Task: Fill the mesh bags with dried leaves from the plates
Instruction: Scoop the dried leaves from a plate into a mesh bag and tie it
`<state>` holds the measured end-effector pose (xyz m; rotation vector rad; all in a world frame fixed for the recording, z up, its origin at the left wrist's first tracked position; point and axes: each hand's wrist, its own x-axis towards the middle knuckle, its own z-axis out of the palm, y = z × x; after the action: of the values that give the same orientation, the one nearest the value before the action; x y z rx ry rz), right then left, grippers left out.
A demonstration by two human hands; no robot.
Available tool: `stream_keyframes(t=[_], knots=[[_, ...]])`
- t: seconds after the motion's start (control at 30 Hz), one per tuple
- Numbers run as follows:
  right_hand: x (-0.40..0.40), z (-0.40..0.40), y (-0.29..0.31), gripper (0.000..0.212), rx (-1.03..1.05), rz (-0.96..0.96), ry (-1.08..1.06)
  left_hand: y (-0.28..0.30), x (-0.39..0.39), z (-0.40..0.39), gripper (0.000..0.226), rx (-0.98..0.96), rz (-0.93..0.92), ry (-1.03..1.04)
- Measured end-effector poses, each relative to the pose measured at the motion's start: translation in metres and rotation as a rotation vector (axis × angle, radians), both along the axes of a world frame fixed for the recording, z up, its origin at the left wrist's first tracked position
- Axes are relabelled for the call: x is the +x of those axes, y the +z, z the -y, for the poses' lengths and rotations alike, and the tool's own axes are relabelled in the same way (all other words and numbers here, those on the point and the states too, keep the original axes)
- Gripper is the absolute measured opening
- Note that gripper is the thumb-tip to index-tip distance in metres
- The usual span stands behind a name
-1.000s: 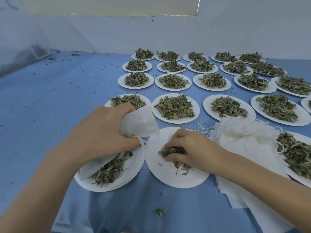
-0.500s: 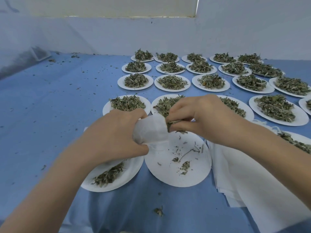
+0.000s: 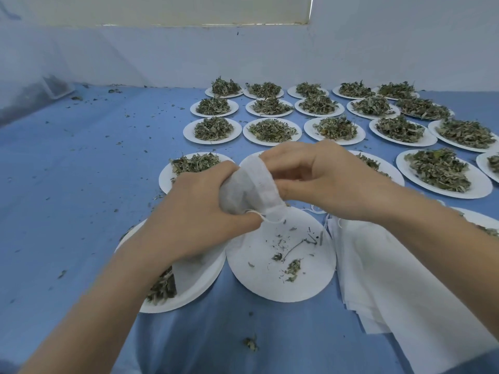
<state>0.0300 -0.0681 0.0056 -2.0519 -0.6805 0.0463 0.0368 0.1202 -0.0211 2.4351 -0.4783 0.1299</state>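
bag: white mesh bag (image 3: 251, 190) is held between both hands, above the far edge of the near-empty plate (image 3: 280, 268); mouth faces right and slightly up, toward the right hand; long axis runs left-down to right-up
left hand: left hand (image 3: 199, 220) is clenched round the bag's body and neck, fingers curled tight; drawstring (image 3: 259, 215) pokes out by the thumb
right hand: right hand (image 3: 318, 179) is at the bag mouth, fingers curled inward, thumb and fingertips pinching at the rim; leaves in the pinch: cannot tell
key relation: mouth opens toward the right hand, so feeding is right-to-left along the bag axis; right hand is nearer the full plates, left only holds
next source: middle plate holds just crumbs and stems; full plate (image 3: 442, 174) lies to the right; left plate (image 3: 178, 282) is part hidden under the left wrist, some leaves showing
materials: bag is thin, limp, fine-weave fabric, will slump if released; dried leaves are light, brittle, shed easily; plates look like stiff white paper discs
spare bags: flat stack of empty bags (image 3: 399, 276) on the blue counter (image 3: 81, 184), just right of the middle plate
risk: judgement; spill at the rim if the mouth collapses
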Motion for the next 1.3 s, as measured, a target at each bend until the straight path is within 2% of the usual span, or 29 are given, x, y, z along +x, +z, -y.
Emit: stream_keyframes(t=[0.13,0.23,0.3,0.37,0.43,0.5,0.6,0.67,0.73,0.83,0.9,0.97,1.03,1.1,1.2,1.3], knots=[[0.004,-0.004,-0.008,0.031,0.033,0.086,-0.181,-0.005,0.002,0.009,0.033,-0.038,-0.002,-0.016],[0.003,-0.009,-0.014,0.031,0.007,0.105,-0.218,-0.008,0.002,0.013,0.030,-0.047,0.017,-0.038],[0.003,-0.009,-0.013,0.027,-0.106,0.064,-0.128,-0.011,0.001,0.014,0.028,-0.047,0.018,-0.068],[0.002,-0.006,-0.009,0.021,-0.215,-0.029,0.051,-0.014,0.000,0.014,0.029,-0.009,0.000,-0.078],[0.002,0.002,-0.005,0.023,-0.273,-0.069,0.159,-0.017,0.000,0.011,0.032,0.035,-0.010,-0.068],[0.002,0.008,-0.005,0.026,-0.216,-0.048,0.128,-0.019,-0.002,0.008,0.030,0.064,-0.024,-0.052],[-0.001,0.019,-0.010,0.020,-0.003,-0.058,0.029,-0.019,-0.005,0.003,0.032,0.089,-0.039,-0.027],[-0.003,0.026,-0.018,0.017,0.010,-0.004,-0.075,-0.018,-0.009,-0.001,0.032,0.131,-0.037,0.008],[-0.003,0.032,-0.028,0.019,-0.202,0.080,-0.206,-0.017,-0.012,-0.006,0.033,0.176,-0.038,0.049],[0.000,0.031,-0.047,0.031,-0.761,0.045,-0.258,-0.017,-0.018,-0.012,0.032,0.192,-0.058,0.093],[0.000,0.026,-0.059,0.035,-0.962,-0.032,-0.260,-0.018,-0.020,-0.015,0.032,0.187,-0.068,0.097],[-0.002,0.018,-0.067,0.033,-1.066,-0.008,-0.269,-0.019,-0.023,-0.017,0.031,0.173,-0.057,0.103],[-0.007,0.012,-0.074,0.028,-1.053,0.017,-0.280,-0.020,-0.025,-0.019,0.031,0.162,-0.040,0.112],[-0.011,0.009,-0.075,0.026,-0.933,-0.004,-0.230,-0.020,-0.026,-0.022,0.034,0.149,-0.028,0.117],[-0.016,0.008,-0.069,0.036,-0.747,-0.012,-0.111,-0.020,-0.029,-0.025,0.038,0.132,-0.022,0.119],[-0.021,0.011,-0.066,0.046,-0.760,0.065,-0.035,-0.018,-0.032,-0.027,0.039,0.134,-0.020,0.119]])
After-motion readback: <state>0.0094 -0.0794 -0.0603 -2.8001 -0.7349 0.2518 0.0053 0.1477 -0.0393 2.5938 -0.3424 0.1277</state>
